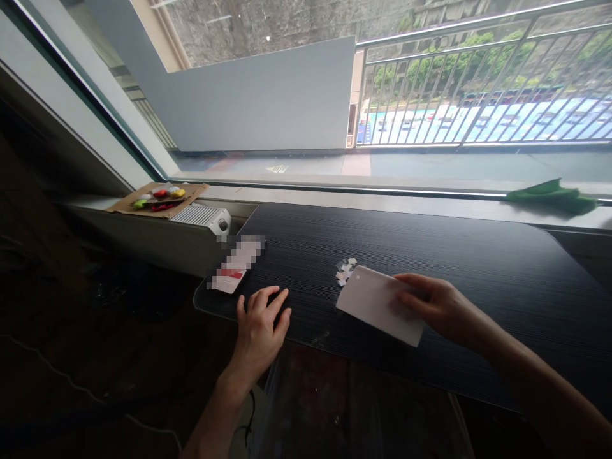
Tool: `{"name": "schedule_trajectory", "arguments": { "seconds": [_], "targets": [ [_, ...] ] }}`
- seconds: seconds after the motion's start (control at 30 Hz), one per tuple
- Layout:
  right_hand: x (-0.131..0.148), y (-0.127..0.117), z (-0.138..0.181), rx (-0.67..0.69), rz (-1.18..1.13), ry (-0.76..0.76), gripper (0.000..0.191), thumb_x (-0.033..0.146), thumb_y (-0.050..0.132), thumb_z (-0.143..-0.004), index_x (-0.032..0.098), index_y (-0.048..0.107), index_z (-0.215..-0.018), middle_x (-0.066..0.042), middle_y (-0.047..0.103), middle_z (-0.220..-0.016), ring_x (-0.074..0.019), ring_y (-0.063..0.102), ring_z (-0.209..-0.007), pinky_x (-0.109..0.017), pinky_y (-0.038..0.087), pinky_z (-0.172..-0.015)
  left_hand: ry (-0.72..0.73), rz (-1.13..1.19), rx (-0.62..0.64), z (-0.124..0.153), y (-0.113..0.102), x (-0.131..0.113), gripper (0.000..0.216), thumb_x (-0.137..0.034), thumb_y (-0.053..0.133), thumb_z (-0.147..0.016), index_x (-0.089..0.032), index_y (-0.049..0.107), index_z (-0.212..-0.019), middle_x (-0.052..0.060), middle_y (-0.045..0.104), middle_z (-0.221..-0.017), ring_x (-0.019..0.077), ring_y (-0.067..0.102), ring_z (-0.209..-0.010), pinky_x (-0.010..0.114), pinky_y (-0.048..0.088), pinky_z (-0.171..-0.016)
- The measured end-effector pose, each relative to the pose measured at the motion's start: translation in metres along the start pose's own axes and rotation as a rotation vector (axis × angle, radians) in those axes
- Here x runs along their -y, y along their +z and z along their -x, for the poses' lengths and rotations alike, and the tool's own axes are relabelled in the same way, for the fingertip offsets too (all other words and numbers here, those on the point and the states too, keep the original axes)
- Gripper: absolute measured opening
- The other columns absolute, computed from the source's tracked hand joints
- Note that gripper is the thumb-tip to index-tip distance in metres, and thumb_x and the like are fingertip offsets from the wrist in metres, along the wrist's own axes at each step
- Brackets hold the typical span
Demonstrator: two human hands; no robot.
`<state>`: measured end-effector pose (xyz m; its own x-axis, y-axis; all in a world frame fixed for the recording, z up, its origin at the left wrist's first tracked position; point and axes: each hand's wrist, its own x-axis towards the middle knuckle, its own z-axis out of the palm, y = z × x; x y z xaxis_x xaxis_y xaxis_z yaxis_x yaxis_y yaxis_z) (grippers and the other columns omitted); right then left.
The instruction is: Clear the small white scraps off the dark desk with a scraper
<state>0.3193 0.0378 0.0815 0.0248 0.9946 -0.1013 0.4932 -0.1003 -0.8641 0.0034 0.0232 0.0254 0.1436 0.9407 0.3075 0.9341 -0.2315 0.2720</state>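
Note:
My right hand [430, 303] grips the right end of a pale, flat rectangular sheet [370, 299], thumb on top and the other fingers partly hidden. The sheet has a small hole or dot near its upper left corner and is tilted over the black table [306, 239]. Just beyond its left edge lies a little heap of white and grey scraps [345, 271]. On the near edge of the table rests my left hand [262, 325], fingers spread and nothing in them. Past its fingertips is a phone-like flat object [236, 264], its surface blurred out by pixelation.
Along the window sill, a cardboard piece [129, 203] with colourful small items lies at left, beside a white slatted box with a knob [203, 218]. A crumpled green thing [554, 197] sits on the sill at right. The window glass rises behind the table. A pale cable [57, 376] runs below left.

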Motion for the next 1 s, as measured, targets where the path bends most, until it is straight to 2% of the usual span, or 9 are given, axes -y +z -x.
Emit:
{"name": "schedule_trajectory", "arguments": {
  "seconds": [0.17,0.23,0.53,0.77,0.87,1.0],
  "targets": [
    [-0.013,-0.012,-0.006,-0.038,-0.028,0.064,0.035,0.035,0.059,-0.078,0.017,0.072,-0.105,-0.007,0.078,-0.087,-0.0229,0.071,-0.076,-0.032,0.056,-0.067,0.01,-0.006,0.001,-0.001,0.0,-0.001,0.034,-0.023,0.05,-0.092,-0.021,0.064,-0.123,0.012,0.062,-0.124,0.0292,0.057,-0.117,0.066,0.03,-0.107],
    [-0.017,-0.014,-0.01,-0.012,-0.025,0.098,0.034,0.036,0.062,-0.075,0.017,0.074,-0.101,-0.006,0.078,-0.086,-0.0233,0.071,-0.076,-0.031,0.055,-0.066,0.013,-0.007,0.0,-0.001,0.0,-0.001,0.034,-0.022,0.05,-0.092,-0.02,0.064,-0.123,0.012,0.062,-0.123,0.0296,0.057,-0.116,0.066,0.031,-0.107],
    [-0.02,0.015,-0.007,0.189,-0.057,0.115,0.043,0.04,0.063,-0.066,0.013,0.077,-0.097,-0.006,0.076,-0.079,-0.0218,0.066,-0.068,-0.029,0.048,-0.058,0.011,-0.006,0.001,-0.001,-0.001,-0.002,0.034,-0.021,0.051,-0.092,-0.021,0.064,-0.123,0.012,0.062,-0.123,0.0296,0.057,-0.116,0.066,0.03,-0.107],
    [-0.015,0.021,-0.003,0.295,-0.12,0.153,0.047,0.042,0.066,-0.065,0.012,0.077,-0.099,-0.007,0.075,-0.079,-0.0226,0.065,-0.071,-0.03,0.048,-0.06,-0.005,0.015,-0.003,-0.001,-0.001,-0.002,0.034,-0.021,0.052,-0.091,-0.024,0.064,-0.123,0.011,0.063,-0.123,0.0274,0.056,-0.117,0.064,0.028,-0.109],
    [-0.012,0.021,-0.002,0.322,-0.135,0.169,0.048,0.042,0.067,-0.066,0.011,0.076,-0.101,-0.007,0.076,-0.08,-0.0226,0.066,-0.071,-0.03,0.049,-0.061,-0.009,0.015,-0.005,-0.002,-0.002,-0.003,0.034,-0.021,0.052,-0.091,-0.025,0.064,-0.122,0.01,0.063,-0.123,0.0271,0.056,-0.117,0.064,0.028,-0.109],
    [-0.012,0.019,-0.001,0.292,-0.148,0.142,0.046,0.041,0.065,-0.07,0.011,0.076,-0.104,-0.006,0.076,-0.082,-0.0224,0.067,-0.073,-0.03,0.049,-0.062,-0.008,-0.002,0.019,-0.002,-0.005,-0.005,0.034,-0.021,0.051,-0.091,-0.024,0.065,-0.122,0.011,0.063,-0.123,0.0288,0.057,-0.117,0.066,0.029,-0.108]
  ]
}}
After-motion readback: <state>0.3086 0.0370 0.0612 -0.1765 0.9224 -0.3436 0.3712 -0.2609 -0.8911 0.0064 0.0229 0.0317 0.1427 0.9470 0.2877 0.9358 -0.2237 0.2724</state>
